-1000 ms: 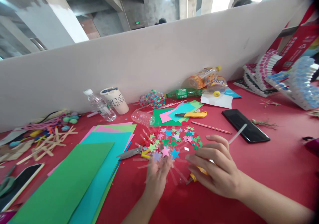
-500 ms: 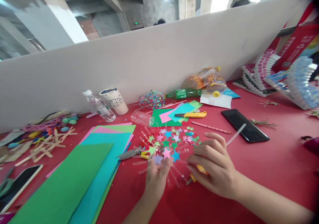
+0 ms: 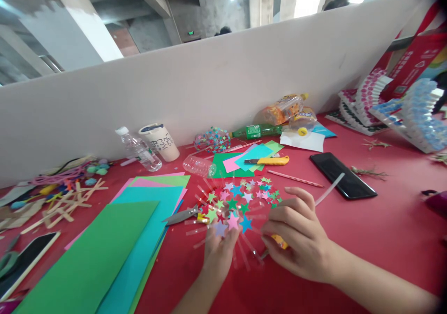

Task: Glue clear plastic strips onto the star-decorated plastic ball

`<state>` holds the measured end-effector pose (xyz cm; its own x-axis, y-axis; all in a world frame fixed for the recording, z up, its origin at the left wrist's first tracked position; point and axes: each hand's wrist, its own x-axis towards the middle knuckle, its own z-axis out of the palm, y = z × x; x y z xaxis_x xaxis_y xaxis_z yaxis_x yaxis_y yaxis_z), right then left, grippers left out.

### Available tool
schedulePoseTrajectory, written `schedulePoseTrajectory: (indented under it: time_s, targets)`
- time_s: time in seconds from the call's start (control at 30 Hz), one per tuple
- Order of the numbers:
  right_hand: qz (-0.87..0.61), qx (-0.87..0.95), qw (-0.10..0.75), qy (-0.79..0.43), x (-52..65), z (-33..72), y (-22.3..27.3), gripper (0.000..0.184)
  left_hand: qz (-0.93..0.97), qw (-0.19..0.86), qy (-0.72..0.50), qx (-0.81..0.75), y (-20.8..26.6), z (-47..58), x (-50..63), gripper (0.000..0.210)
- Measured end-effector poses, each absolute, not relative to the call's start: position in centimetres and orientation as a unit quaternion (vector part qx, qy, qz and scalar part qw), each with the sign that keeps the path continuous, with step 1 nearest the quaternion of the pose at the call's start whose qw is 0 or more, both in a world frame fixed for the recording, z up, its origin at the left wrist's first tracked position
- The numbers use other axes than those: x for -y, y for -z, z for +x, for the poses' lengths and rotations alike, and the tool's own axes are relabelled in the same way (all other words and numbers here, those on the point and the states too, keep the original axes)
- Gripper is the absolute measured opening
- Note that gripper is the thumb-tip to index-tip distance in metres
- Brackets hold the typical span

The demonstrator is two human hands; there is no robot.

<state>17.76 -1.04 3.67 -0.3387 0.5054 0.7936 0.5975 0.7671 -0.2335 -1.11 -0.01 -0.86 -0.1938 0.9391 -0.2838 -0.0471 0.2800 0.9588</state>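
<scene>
My left hand (image 3: 219,251) grips the near edge of a clear plastic piece (image 3: 245,253), cut into splayed strips, with paper stars (image 3: 233,221) in several colours on it. To its right, my right hand (image 3: 300,239) has its fingers curled and the tips together. Anything between those fingertips is too small to make out. Partly hidden beneath this hand is an orange glue gun (image 3: 279,241), with a translucent glue stick (image 3: 330,189) sticking out toward the phone. Scissors (image 3: 181,215) with a yellow handle lie left of the strips.
Coloured paper sheets (image 3: 94,253) cover the left front. Behind the stars are a yellow utility knife (image 3: 268,160), a clear bottle piece (image 3: 199,166), a cup (image 3: 160,141), a water bottle (image 3: 138,150) and a green bottle (image 3: 258,131). A black phone (image 3: 342,176) lies right.
My right hand has dipped slightly and its fingertips have drawn together. My left hand stays at the star piece, which has shifted a little. The glue gun looks about unmoved.
</scene>
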Motion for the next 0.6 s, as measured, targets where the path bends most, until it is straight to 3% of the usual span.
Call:
schedulePoseTrajectory:
  time_s: [0.23,0.43,0.6]
  targets:
    - [-0.324,0.806,0.492,0.051,0.79,18.28,-3.98,0.011,0.32,0.516,-0.482,-0.631,1.18,-1.85,0.23,0.024]
    - [-0.305,0.812,0.491,0.084,0.89,18.61,-3.48,0.026,0.323,0.53,-0.502,-0.603,1.59,-1.43,-0.07,0.033]
    - [-0.298,0.814,0.49,0.09,0.9,18.66,-3.21,0.028,0.315,0.54,-0.501,-0.598,1.39,-1.27,0.05,0.033]
